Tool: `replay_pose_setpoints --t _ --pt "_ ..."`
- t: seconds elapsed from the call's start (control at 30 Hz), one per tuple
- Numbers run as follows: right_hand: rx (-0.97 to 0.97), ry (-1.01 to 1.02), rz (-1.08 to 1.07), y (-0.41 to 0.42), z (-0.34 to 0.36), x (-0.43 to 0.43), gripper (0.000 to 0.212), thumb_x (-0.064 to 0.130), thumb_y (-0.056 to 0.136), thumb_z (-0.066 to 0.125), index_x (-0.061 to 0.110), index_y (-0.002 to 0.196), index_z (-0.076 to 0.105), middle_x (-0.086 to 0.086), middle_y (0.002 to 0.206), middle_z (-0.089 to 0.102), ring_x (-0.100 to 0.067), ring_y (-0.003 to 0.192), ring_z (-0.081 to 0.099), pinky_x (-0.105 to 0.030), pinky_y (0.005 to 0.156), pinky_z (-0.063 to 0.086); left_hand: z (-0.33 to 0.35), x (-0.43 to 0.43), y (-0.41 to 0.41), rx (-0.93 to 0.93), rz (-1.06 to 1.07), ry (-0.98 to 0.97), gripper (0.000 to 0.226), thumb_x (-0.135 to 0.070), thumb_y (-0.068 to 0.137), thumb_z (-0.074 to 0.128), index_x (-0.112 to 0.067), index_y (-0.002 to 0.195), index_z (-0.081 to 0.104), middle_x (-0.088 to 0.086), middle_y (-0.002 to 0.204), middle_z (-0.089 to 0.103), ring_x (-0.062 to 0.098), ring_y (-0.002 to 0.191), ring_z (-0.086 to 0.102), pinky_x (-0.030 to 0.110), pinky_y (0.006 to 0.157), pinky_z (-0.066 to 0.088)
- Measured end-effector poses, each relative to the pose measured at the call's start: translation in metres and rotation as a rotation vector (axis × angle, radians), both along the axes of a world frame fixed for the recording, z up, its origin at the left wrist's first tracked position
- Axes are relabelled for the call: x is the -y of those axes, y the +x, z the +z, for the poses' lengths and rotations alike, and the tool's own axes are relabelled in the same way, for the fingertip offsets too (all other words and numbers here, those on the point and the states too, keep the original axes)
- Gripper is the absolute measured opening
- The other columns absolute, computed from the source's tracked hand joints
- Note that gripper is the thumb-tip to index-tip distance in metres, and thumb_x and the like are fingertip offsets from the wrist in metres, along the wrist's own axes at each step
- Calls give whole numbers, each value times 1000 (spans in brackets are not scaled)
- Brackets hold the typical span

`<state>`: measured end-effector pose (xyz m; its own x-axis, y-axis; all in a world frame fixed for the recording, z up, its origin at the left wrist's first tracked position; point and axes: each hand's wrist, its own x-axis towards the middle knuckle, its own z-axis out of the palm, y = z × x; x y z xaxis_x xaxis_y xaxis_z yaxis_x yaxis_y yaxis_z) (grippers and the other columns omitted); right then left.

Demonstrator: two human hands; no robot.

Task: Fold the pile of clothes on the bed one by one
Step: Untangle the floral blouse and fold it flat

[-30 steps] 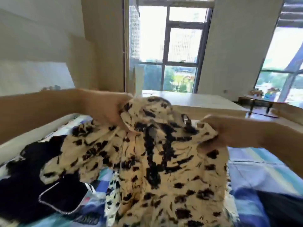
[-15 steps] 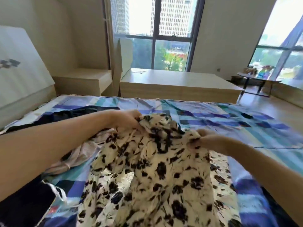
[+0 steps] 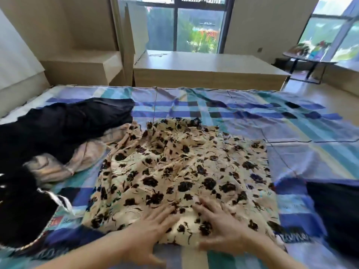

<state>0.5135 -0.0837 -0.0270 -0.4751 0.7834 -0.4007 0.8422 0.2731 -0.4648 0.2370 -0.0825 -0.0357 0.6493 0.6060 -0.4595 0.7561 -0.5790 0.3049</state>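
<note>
Item in hand: one cream garment with a black floral print (image 3: 182,167). It lies opened out on the bed (image 3: 252,113), at the middle of the near edge, with its far end reaching toward the centre of the sheet. It is roughly flat but creased, most of all along its far-left part.

Hands: the left hand (image 3: 153,226) and the right hand (image 3: 221,228) both rest palm-down on the near hem of the floral garment, close together, fingers straight and spread. Neither grips anything. The posture reads as smoothing the cloth, a step that comes ahead of the first fold.

Progress, as judged: early. No fold is visible in this garment.

Outstanding: a heap occupies the left side of the bed. It includes a black garment (image 3: 73,121) toward the far-left, a crumpled beige garment (image 3: 85,158) just beside the floral one, and a black piece with white trim (image 3: 17,210) at the near-left corner. None of these shows any sign of folding.

Unresolved: a dark item (image 3: 336,210) sits at the right edge near the front. Whether it is a finished, folded piece cannot be told.
</note>
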Motion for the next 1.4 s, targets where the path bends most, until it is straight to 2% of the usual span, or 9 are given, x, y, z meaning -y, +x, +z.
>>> replay_pose_setpoints --t 0.13,0.27,0.43,0.6,0.7,0.8,1.0,1.23,1.4 --pt "259 133 141 -6 -24 21 121 73 76 65 41 152 -24 8 152 -47 -22 139 -45 -54 105 -39 -23 13 -6 -158 8 166 103 -55 90 56 -45 149 -28 -9 159 -37 14 146 -36 52 122 -15" --pt "381 252 57 -20 -25 29 107 53 86 64 37 157 -14 3 159 -33 -25 149 -26 -60 117 -21 -5 14 4 -287 92 325 99 -2 87 52 -28 160 -10 3 168 -13 24 154 -12 52 125 -3" --pt "487 390 33 -18 -23 30 96 3 90 56 30 158 -6 -8 167 -9 -28 154 -5 -55 123 -5 -22 11 -3 -304 114 573 100 -3 81 67 -16 158 5 10 152 35 30 137 39 48 107 41" --pt "360 570 -25 -8 -20 36 74 -2 92 51 25 156 23 -2 158 33 -20 138 42 -37 115 37 -20 5 -19 -80 170 673 59 10 87 41 -23 136 51 -7 116 60 10 102 56 22 83 48" --pt "316 635 -107 7 -18 34 58 -7 87 44 27 134 50 10 125 63 -8 99 65 -28 85 57 -13 -2 -32 -47 230 613 53 13 81 37 -23 108 64 -10 95 65 7 88 62 27 84 56" --pt "337 621 -162 17 -9 33 58 -8 80 48 33 119 61 13 97 72 -7 83 68 -20 64 49 -3 -4 -35 -68 231 557 42 8 86 39 -22 101 64 -11 90 61 7 88 60 26 82 52" --pt "267 351 -72 18 31 47 28 14 95 59 33 115 65 17 102 61 8 78 51 -16 94 48 35 11 -23 -176 215 272 31 5 90 45 -22 96 60 -8 98 56 9 90 52 21 77 47" --pt "324 -152 65 33 100 80 30 31 96 63 34 126 60 18 117 59 -5 106 59 -24 94 50 109 57 -18 -370 41 -282 5 -26 101 55 -28 104 59 -14 98 59 5 87 59 22 72 54" --pt "338 39 -29 39 149 11 23 26 92 69 22 114 64 -3 108 69 -20 99 65 -36 91 52 167 -20 -12 -393 243 -149 21 -23 96 65 -38 107 53 -15 98 60 -2 82 58 18 61 45"
